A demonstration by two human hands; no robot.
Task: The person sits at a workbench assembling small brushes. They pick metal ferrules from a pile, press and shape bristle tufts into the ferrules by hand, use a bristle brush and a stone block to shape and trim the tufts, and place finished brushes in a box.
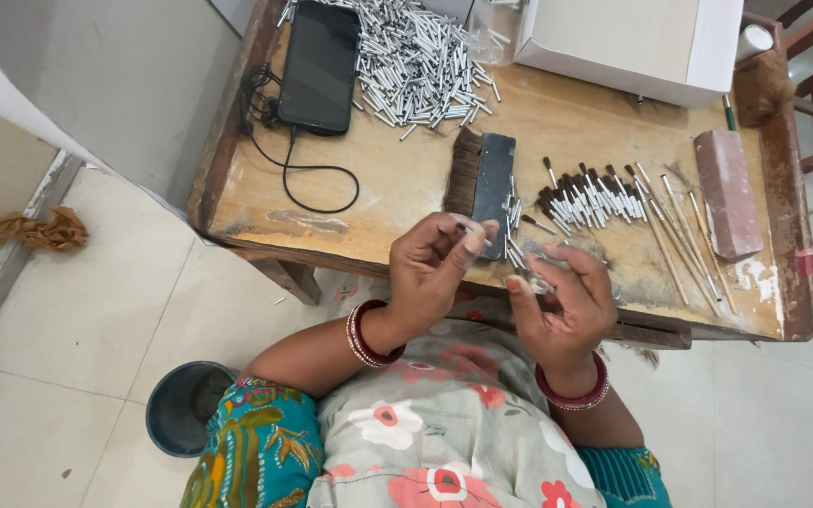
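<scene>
At the near edge of the worn wooden table (406, 202), seen from the head camera, both hands are raised just above the lap, wrists bent inward so the fingers face each other. The left hand (430, 268) curls its fingers toward the palm and pinches a small pale bit of bristle or ferrule (470, 226) between thumb and forefinger; what exactly it is cannot be told. The right hand (566, 301) is half closed, thumb and fingers nipping a small silvery metal tube (536, 281) at its left side. The two held pieces are near each other but apart. Red bangles ring both wrists.

Just beyond the fingertips, a dark block with a tuft of brown bristles (484, 179) lies on the table. To its right lies a row of small finished brushes (585, 199) with dark tips and white ferrules, then thin wooden sticks (675, 230) and a reddish brick-like block (728, 193). At the far side sits a heap of silver metal tubes (421, 61), a black phone (320, 66) with a cable to the left, and a white cardboard box (628, 42) to the right. On the floor at near left stands a dark bucket (185, 406).
</scene>
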